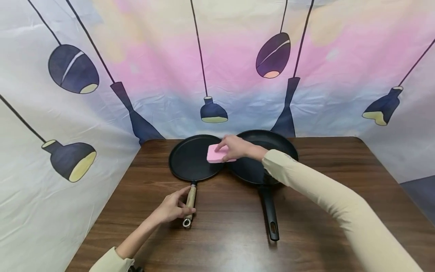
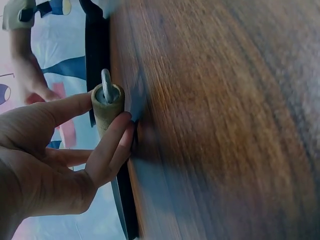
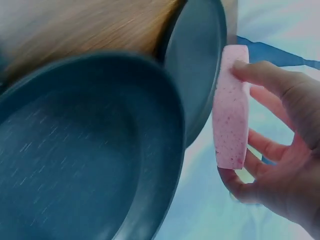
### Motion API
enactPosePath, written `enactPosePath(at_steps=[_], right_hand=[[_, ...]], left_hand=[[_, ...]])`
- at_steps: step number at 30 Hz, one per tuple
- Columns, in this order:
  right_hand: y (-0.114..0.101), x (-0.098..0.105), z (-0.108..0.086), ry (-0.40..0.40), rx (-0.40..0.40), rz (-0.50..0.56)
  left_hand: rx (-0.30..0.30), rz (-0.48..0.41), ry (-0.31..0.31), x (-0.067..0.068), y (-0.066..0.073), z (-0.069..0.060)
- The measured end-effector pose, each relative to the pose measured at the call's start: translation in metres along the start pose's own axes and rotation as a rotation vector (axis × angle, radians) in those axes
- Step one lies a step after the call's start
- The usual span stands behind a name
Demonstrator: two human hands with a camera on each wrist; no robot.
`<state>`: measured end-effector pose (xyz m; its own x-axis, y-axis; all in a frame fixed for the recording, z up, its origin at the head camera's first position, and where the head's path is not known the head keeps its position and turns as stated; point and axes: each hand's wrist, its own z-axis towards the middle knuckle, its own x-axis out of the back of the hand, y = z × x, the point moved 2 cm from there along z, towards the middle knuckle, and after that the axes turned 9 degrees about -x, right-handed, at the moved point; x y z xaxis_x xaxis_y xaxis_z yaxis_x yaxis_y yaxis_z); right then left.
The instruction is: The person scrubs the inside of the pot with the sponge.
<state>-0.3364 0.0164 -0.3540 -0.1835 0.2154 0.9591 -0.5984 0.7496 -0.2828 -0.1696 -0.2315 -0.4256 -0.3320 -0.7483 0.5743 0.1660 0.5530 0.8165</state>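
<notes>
My left hand (image 1: 172, 206) grips the wooden handle (image 1: 191, 200) of a flat black griddle pan (image 1: 190, 160), its thumb and fingers on either side of the handle. In the left wrist view the handle's end (image 2: 107, 102) shows a metal hanging ring. A pink sponge (image 1: 215, 154) is pinched in my right hand (image 1: 236, 146), over the griddle pan's right edge. The right wrist view shows the sponge (image 3: 231, 107) edge-on, held between thumb and fingers. To the right lies a deeper black frying pan (image 1: 248, 170), partly hidden under my right forearm.
Both pans lie side by side on a brown wooden table (image 1: 231, 234). The frying pan's black handle (image 1: 270, 215) points toward the near edge. Behind the table hangs a cloth (image 1: 163, 68) printed with dark lamps.
</notes>
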Motion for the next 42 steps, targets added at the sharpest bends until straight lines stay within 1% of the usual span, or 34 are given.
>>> enactPosePath(at_steps=[5,8,11,13,16,19,22,26,28,33,37,42], right_hand=[[-0.021,-0.017,0.023,-0.085,-0.021,-0.085],[-0.031,-0.028,0.032,-0.123,-0.029,-0.115],[-0.037,-0.038,0.039,-0.167,-0.005,-0.143],[-0.039,-0.045,0.041,-0.206,0.022,-0.132],[-0.041,-0.055,0.044,-0.262,0.029,-0.073],[-0.044,-0.063,0.046,-0.289,-0.001,-0.011],[-0.048,-0.068,0.05,-0.29,-0.009,0.014],[-0.058,-0.076,0.055,-0.264,0.009,-0.008],[-0.064,-0.079,0.057,-0.246,0.007,-0.026],[-0.078,-0.084,0.062,-0.198,-0.028,-0.057],[-0.086,-0.088,0.067,-0.151,-0.059,-0.072],[-0.09,-0.093,0.074,-0.119,-0.088,-0.079]], left_hand=[[0.011,-0.011,-0.02,-0.002,-0.002,0.003],[0.013,-0.004,-0.018,-0.002,-0.002,0.003],[0.009,0.002,-0.022,-0.001,-0.001,0.004],[0.01,-0.005,-0.027,-0.001,0.0,0.006],[0.01,0.01,-0.04,-0.001,0.0,0.007],[0.01,0.033,-0.035,-0.001,-0.001,0.008],[0.017,0.032,-0.034,0.0,-0.003,0.007],[0.033,0.007,-0.03,0.0,-0.003,0.005],[0.025,0.011,-0.033,0.001,-0.003,0.004],[-0.01,0.024,-0.035,0.004,-0.005,0.006],[-0.024,0.023,-0.031,0.005,-0.006,0.009],[-0.017,-0.015,-0.046,0.004,-0.006,0.009]])
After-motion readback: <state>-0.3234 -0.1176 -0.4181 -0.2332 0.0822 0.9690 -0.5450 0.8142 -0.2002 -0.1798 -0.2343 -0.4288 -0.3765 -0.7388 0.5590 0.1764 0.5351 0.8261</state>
